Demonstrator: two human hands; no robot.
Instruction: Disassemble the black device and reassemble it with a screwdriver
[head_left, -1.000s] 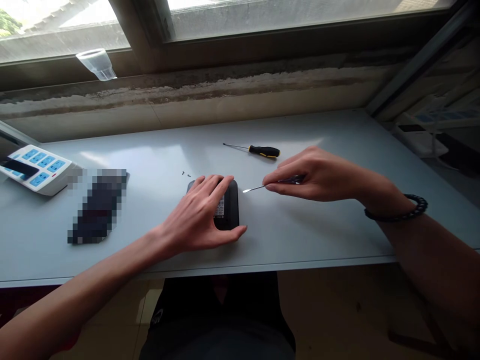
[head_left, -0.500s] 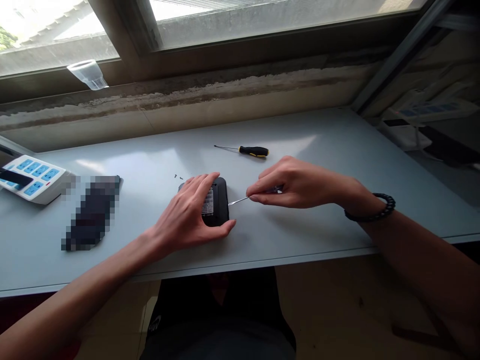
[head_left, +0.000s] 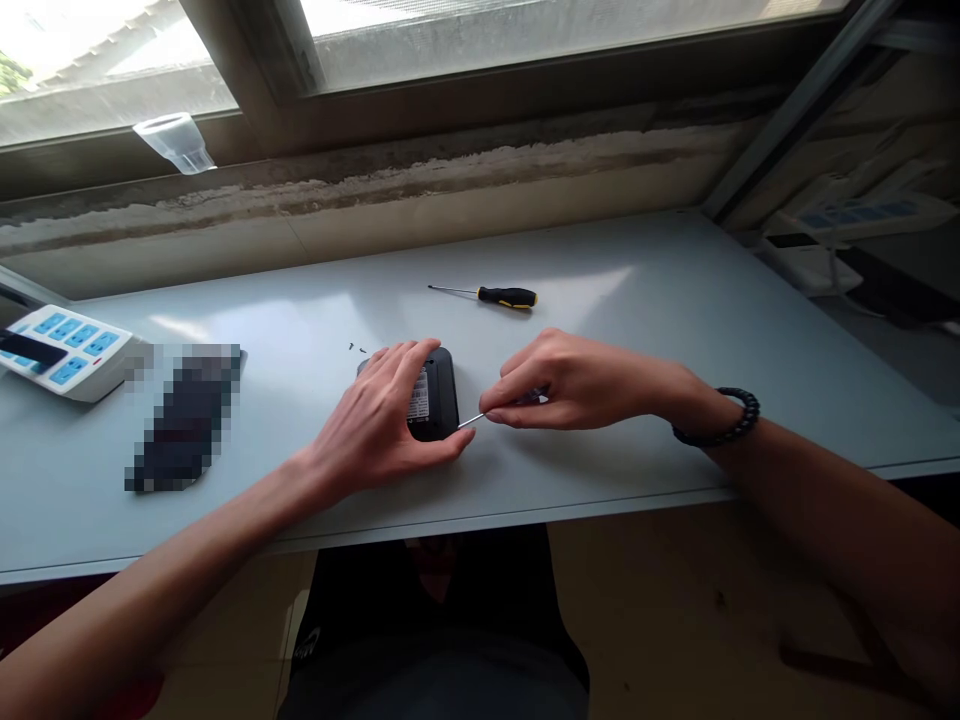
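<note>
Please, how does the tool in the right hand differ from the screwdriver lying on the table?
The held tool is gripped by the right hand, angled toward the black device; the screwdriver lies untouched on the table. The held tool's handle is mostly covered; the screwdriver's black-and-yellow handle shows fully. Both have slim shafts.

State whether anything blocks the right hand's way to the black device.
Nothing visible does: only the tool held by the right hand spans the gap to the device, the left thumb close beside its tip.
</note>
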